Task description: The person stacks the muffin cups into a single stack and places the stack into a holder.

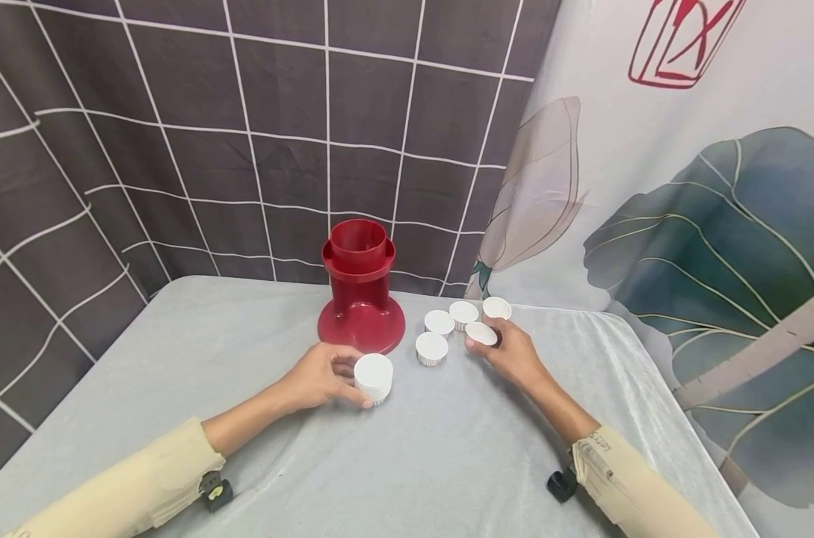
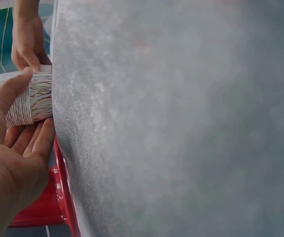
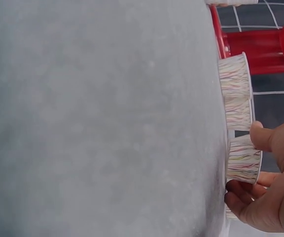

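My left hand [image 1: 322,379] grips a stack of white paper baking cups [image 1: 374,376] between thumb and fingers, in front of the red stand. In the left wrist view the stacked rims show as ridges, and the lowest cup's side carries wavy coloured lines. Farther right, my right hand [image 1: 514,355] pinches a single paper baking cup [image 1: 481,334] by its sides; the right wrist view shows the thumb on one side of this cup [image 3: 244,159] and fingers on the other. Several more paper baking cups [image 1: 432,348] stand mouth up around it, one of them [image 1: 497,308] just behind the right fingers.
A red plastic stand [image 1: 361,329] with a wide round base and an open tube on top stands at the table's back edge. Pale grey cloth covers the table [image 1: 420,463]. Behind hang a dark grid-patterned curtain [image 1: 279,90] and a white leaf-printed one [image 1: 595,246].
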`<state>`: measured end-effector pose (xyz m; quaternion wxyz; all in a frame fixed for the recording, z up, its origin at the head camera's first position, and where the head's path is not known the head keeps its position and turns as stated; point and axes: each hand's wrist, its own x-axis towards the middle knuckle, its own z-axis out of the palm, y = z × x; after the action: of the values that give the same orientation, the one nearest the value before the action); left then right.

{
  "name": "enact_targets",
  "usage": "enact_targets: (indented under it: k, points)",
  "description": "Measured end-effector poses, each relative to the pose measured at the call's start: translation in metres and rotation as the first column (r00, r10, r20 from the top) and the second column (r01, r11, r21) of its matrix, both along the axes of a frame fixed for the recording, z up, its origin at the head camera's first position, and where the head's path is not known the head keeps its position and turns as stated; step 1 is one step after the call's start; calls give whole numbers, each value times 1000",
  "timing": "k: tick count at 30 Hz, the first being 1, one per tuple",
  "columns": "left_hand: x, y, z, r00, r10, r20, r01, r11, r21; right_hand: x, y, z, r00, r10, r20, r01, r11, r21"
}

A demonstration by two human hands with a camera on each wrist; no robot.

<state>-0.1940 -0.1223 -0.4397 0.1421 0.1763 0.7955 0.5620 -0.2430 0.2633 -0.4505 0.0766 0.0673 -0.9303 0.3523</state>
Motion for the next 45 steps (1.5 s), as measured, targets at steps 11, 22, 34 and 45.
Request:
enact_targets:
  k: [11, 22, 34, 45]
  points:
    - [0, -1, 0, 1000, -2, -1, 2, 1000, 1, 16, -11, 21, 994, -24, 107, 25, 1000, -5]
    - [0, -1, 0, 1000, -7, -6, 7, 1000, 9, 21, -14, 26, 993, -47, 104, 53, 997, -57]
    - [0, 1, 2, 1000, 5, 6, -5, 1000, -17, 24, -15, 29, 996, -27, 82, 33, 997, -67]
    - [0, 1, 1, 1000, -2, 13, 2, 1000, -26, 30, -21, 36, 997, -8, 72, 16, 993, -113]
